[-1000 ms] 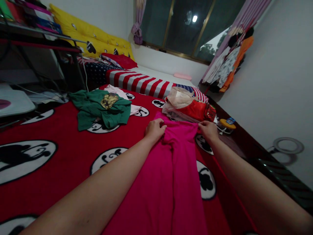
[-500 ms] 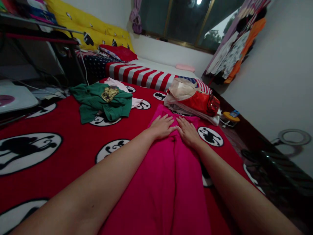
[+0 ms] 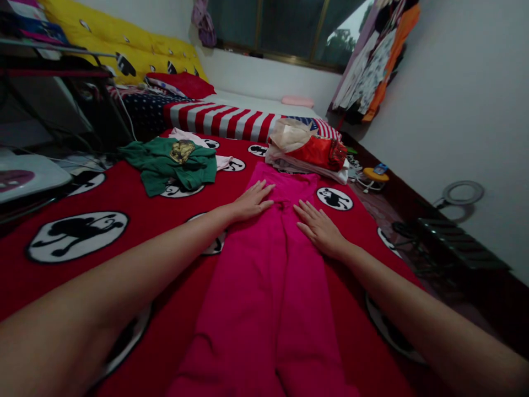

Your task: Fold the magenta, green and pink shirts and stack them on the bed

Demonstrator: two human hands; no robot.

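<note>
Trousers [image 3: 252, 286], pink, laid out full length, unfolded, on red blanket [image 3: 173, 314], waist towards far edge. Left hand [image 3: 250, 203] and right hand [image 3: 324, 231] flat, fingers spread, at upper sides. Creases unsmoothed along legs.

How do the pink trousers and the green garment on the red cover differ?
The pink trousers lie spread out lengthwise, while the green garment is crumpled. The trousers look plain; the green garment has a gold-coloured patch. Both hands touch the trousers, neither the green garment. Both lie on the red cover.
</note>
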